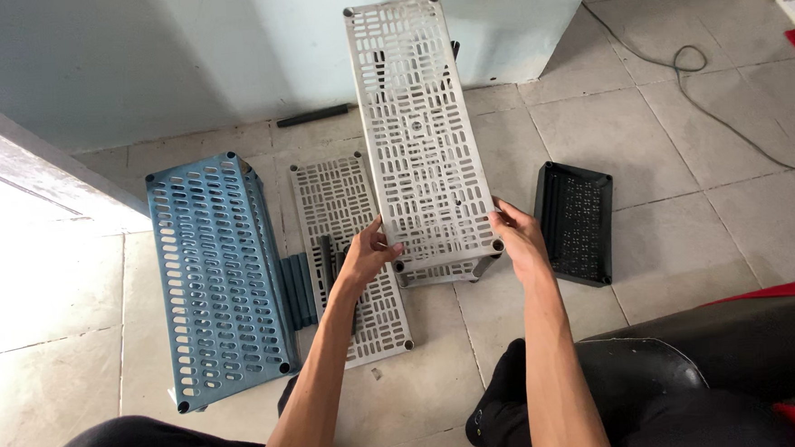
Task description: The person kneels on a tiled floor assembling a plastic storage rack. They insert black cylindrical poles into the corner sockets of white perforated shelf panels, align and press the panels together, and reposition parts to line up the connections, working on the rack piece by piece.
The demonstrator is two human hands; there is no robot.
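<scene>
Hands (444, 239) gripping grey slotted shelf (422, 131), perhaps stacked

Bare forearms, black trousers, black socks

1. Grey slotted shelf panel (420, 127): long rectangular plastic, round corner sockets, raised and tilted above the tiled floor, near end gripped at both corners, another tier just below it.

Between the hands (444, 244) stands the held shelf panel (420, 132); a second panel (349, 253) and a shelf unit (214, 278) lie left, a tray (577, 223) right, all on the floor (684, 145).
</scene>
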